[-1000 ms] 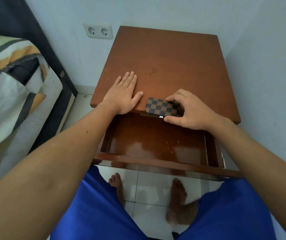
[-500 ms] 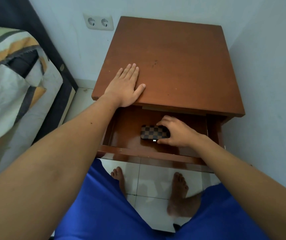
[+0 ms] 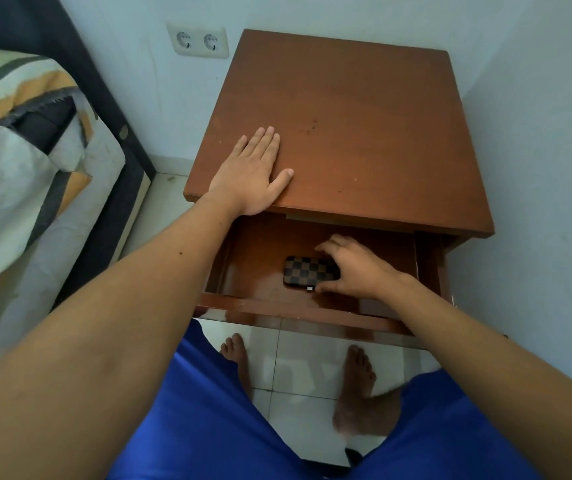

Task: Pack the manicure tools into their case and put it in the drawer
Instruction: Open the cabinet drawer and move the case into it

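step: setting case (image 3: 307, 273) down in drawer (image 3: 295, 315); judged near the end, drawer not yet shut.
right hand (image 3: 357, 268): fingers curled over case's right end, thumb at near edge, pinching it.
left hand (image 3: 250, 174): flat, fingers straight, rested on nightstand (image 3: 364, 133) top by front-left corner.
case: closed, checkered, lay flat about mid-drawer; looked to touch the floor, couldn't confirm.
how-to: release only once case sat flat; lift fingers straight up so it wouldn't slide; clear hand over front rim before pushing; left hand could brace nightstand.
drawer: pulled out; visible part held only the case; back hidden under top.
case contents: not visible.
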